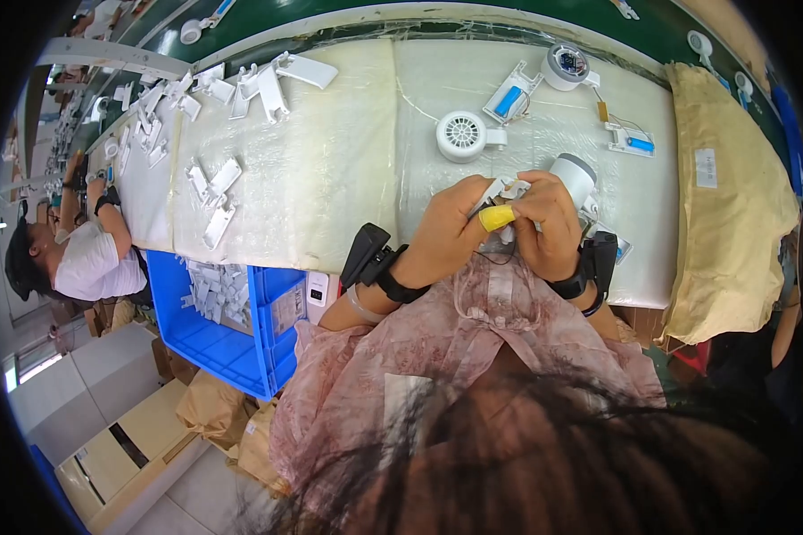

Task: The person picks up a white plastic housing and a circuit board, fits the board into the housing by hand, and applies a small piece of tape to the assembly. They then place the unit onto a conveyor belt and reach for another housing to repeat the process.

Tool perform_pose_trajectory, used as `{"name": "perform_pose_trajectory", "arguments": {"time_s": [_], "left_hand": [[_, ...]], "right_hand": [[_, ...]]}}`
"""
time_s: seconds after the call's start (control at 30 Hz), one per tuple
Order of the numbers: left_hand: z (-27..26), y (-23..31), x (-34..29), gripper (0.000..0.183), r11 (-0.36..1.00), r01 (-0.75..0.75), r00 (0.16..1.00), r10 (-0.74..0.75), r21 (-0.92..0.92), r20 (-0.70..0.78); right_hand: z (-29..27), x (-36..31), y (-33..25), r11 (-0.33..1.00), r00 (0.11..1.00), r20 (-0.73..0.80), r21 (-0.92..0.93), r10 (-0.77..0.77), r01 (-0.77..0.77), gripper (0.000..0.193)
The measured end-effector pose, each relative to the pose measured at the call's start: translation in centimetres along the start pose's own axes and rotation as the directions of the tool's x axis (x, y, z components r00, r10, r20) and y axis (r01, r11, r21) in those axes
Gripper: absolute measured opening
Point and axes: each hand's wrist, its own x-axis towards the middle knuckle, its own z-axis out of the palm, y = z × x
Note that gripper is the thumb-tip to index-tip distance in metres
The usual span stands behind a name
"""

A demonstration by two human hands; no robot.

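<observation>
A small white plastic part [507,189] is held above the worktop [330,178], near the near edge and right of its middle. It is pinched between the bent, nearly closed fingers of the left hand [448,218] and the right hand [549,223]; a yellow band [497,218] shows between them, and whether it is worn or held cannot be told.

By the look of it, the work is partly done: wires are seen at a white round head with a slotted grille [462,134], while a white round head with exposed circuitry [567,67] is left open toward the far edge. A white tray with a blue cylindrical cell [511,100] is likewise uncovered. Loose white plastic shells [305,70] are left unjoined toward the far left corner.

In the blue plastic crate [207,349], beside the near edge, many small white pieces [219,292] are heaped.
</observation>
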Motion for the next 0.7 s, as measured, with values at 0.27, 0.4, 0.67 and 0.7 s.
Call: {"name": "perform_pose_trajectory", "arguments": {"time_s": [0.27, 0.4, 0.67, 0.7], "left_hand": [[-0.4, -0.2, 0.8, 0.019, 0.912, -0.277, 0.955, 0.296, 0.302, -0.018], [-1.3, 1.1, 0.6, 0.024, 0.986, -0.053, 0.998, 0.045, 0.158, 0.049], [-8.3, 7.3, 7.3, 0.035, 0.996, 0.008, 0.984, 0.009, 0.092, -0.18], [-9.3, 7.9, 9.0, 0.039, 0.995, -0.018, 0.982, 0.037, 0.101, -0.185]], "right_hand": [[0.0, 0.3, 0.1, 1.0, 1.0, 0.006, -0.023, 0.011, -0.011, 0.022], [-0.4, 0.7, 0.0, 0.999, 1.0, 0.019, -0.036, -0.012, 0.012, 0.024], [-0.9, 0.5, -0.1, 0.994, 0.993, -0.062, -0.031, 0.1, -0.102, 0.02], [-1.0, 0.4, 0.0, 0.995, 0.993, -0.075, -0.034, 0.091, -0.093, 0.02]]}}
